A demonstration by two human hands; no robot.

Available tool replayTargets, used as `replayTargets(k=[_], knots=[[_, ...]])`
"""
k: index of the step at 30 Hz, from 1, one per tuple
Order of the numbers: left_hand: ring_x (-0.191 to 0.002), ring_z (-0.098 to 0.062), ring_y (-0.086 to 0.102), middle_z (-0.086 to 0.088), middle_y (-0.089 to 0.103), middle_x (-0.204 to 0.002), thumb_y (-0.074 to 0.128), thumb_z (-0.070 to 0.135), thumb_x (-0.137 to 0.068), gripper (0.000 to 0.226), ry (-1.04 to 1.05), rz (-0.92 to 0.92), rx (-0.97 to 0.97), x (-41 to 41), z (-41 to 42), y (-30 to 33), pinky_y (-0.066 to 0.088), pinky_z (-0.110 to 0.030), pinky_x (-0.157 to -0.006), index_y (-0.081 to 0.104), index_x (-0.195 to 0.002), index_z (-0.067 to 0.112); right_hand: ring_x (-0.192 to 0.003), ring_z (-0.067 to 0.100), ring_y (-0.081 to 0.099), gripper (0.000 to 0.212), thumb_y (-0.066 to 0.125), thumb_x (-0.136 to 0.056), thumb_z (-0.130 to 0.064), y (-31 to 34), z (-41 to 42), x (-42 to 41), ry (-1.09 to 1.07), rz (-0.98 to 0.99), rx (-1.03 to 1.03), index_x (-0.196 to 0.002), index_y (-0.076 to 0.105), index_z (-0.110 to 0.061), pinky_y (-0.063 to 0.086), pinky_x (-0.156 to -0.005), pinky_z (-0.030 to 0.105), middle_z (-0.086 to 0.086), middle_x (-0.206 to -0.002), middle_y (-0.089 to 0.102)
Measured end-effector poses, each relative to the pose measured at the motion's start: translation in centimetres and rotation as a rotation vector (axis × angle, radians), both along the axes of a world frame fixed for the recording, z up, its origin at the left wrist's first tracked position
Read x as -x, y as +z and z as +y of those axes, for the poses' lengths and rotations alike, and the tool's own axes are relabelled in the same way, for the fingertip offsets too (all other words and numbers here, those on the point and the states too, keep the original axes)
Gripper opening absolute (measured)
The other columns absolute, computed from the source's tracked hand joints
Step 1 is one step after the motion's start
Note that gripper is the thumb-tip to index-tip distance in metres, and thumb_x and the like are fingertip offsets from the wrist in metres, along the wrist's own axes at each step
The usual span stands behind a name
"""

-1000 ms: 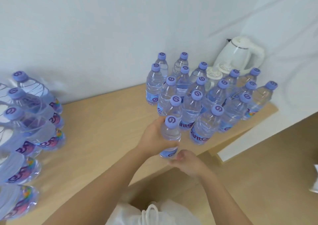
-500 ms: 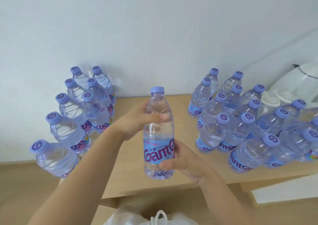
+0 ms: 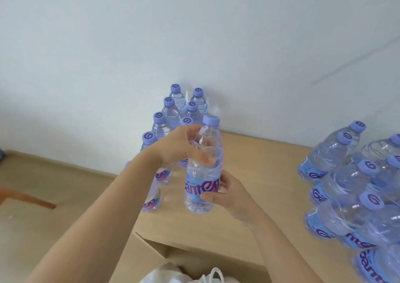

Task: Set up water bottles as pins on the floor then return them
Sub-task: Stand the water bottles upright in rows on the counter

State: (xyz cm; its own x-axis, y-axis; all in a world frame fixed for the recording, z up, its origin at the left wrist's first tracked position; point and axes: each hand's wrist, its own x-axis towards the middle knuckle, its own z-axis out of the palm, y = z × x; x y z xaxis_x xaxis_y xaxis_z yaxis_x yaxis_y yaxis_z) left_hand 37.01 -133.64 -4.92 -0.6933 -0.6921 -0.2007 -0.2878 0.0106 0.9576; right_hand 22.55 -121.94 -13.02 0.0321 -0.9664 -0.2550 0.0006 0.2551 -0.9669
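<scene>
Held bottle (image 3: 204, 166) upright, above tabletop (image 3: 255, 174), between left bottle cluster (image 3: 171, 114) and right bottle cluster (image 3: 350, 192). Left hand (image 3: 181, 146) gripping upper body; right hand (image 3: 225, 193) gripping label.

My light wooden tabletop (image 3: 249, 153) stands against a white wall, carrying a cluster of upright purple-capped water bottles (image 3: 171, 112) at the back left and a larger group of the same bottles (image 3: 350, 187) on the right.
</scene>
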Motion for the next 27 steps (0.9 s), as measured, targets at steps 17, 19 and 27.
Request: replayTargets(k=[17, 19, 27], knots=[[-0.080, -0.015, 0.052, 0.012, 0.053, -0.080, 0.076, 0.025, -0.070, 0.032, 0.217, -0.531, 0.513, -3.2, -2.9, -1.1, 0.046, -0.028, -0.072, 0.057, -0.096, 0.021, -0.092, 0.000, 0.063, 0.061, 0.087, -0.055, -0.021, -8.6, -6.4, -4.7, -0.106, 0.390, -0.018, -0.099, 0.049, -0.039, 0.052, -0.082, 0.024, -0.017, -0.101, 0.066], [-0.082, -0.017, 0.054, 0.007, 0.057, -0.083, 0.074, 0.022, -0.071, 0.030, 0.200, -0.566, 0.531, -3.3, -3.0, -1.4, 0.048, -0.031, -0.075, 0.058, -0.096, 0.018, -0.091, 0.001, 0.063, 0.060, 0.086, -0.055, -0.019, -9.1, -6.8, -5.1, -0.130, 0.389, -0.035, -0.098, 0.049, -0.038, 0.051, -0.079, 0.023, -0.017, -0.099, 0.065], [-0.088, -0.021, 0.059, -0.002, 0.065, -0.094, 0.072, 0.023, -0.071, 0.031, 0.173, -0.617, 0.555, -2.6, -3.1, -1.4, 0.052, -0.039, -0.079, 0.062, -0.099, 0.016, -0.086, -0.003, 0.060, 0.058, 0.089, -0.053, -0.016, -10.1, -8.7, -5.5, -0.164, 0.398, -0.024, -0.093, 0.050, -0.032, 0.045, -0.069, 0.009, -0.011, -0.098, 0.060]])
